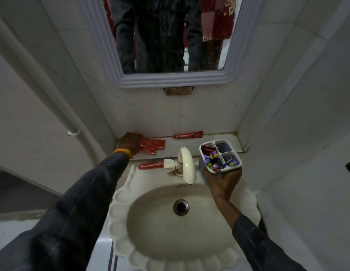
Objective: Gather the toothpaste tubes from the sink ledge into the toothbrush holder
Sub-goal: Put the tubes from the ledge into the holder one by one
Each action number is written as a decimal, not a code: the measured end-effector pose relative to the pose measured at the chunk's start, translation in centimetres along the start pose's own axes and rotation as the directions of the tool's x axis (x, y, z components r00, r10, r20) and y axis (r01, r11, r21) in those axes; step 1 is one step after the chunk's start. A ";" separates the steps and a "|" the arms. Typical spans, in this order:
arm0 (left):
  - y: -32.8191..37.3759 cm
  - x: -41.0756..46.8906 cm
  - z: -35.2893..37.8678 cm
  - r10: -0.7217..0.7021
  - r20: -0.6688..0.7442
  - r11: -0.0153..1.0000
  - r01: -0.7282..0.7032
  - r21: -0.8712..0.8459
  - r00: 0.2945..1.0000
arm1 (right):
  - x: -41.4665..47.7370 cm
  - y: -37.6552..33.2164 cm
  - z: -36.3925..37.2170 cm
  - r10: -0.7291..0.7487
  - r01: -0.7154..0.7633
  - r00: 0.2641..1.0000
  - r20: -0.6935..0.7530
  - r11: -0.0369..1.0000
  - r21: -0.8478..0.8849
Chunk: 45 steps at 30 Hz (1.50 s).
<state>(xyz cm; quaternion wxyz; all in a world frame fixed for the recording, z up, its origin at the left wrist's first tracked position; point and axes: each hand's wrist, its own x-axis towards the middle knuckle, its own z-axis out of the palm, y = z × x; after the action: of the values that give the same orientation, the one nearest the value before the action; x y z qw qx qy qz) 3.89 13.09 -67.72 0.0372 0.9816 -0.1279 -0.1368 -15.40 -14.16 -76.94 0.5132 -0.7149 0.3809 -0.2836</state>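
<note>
While the sink [170, 222] sits below us, our right hand [222, 181] grips the toothbrush holder [220, 155] already containing one red tube, and our left hand [131, 142] closes its fingers on the far-left toothpaste tubes [153, 146], two more still lying out.

Landmark = tap [187, 165]. Red tubes [153, 146], a small pile, flat on the ledge left of and behind it; my left hand [131, 142] is on their left end, grip not visible. One red tube [187, 135] flat against the back wall, behind it. One red tube [150, 165] flat just left of its base. Grey four-compartment holder [220, 156] right of it, upright, in my right hand [222, 180], already a red tube in the back-left compartment.
</note>
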 end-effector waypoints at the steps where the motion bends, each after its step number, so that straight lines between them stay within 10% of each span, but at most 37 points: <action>1: -1.2 1.0 0.7 -0.015 -0.007 1.000 0.015 -0.009 1.000 | -0.2 -1.4 0.5 0.003 -0.002 1.000 -0.012 1.000 0.003; 24: -0.7 4.2 1.4 -0.043 -0.023 0.996 0.040 -0.085 0.999 | -0.9 -3.1 -1.0 -0.105 0.083 0.988 0.108 0.978 0.194; 35: 3.6 4.0 1.6 0.223 -0.021 0.968 -0.219 0.122 0.975 | -0.8 -2.6 -1.2 -0.110 0.101 0.991 0.080 0.989 0.111; 40: 5.2 3.1 -1.9 0.274 -0.248 0.931 -0.321 -0.175 0.929 | -0.8 -3.1 -1.0 -0.087 0.082 0.994 0.064 0.993 0.082; 45: 10.2 1.0 -6.7 0.189 -0.411 0.659 -0.425 -0.621 0.892 | -1.3 -2.5 -0.8 -0.039 0.036 0.998 0.039 0.997 0.067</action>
<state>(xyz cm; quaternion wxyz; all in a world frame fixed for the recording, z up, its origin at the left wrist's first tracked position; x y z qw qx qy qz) 4.21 3.20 -60.45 0.4460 0.8661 -0.2254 -0.0102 -16.13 -13.07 -74.35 0.5389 -0.7101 0.3473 -0.2911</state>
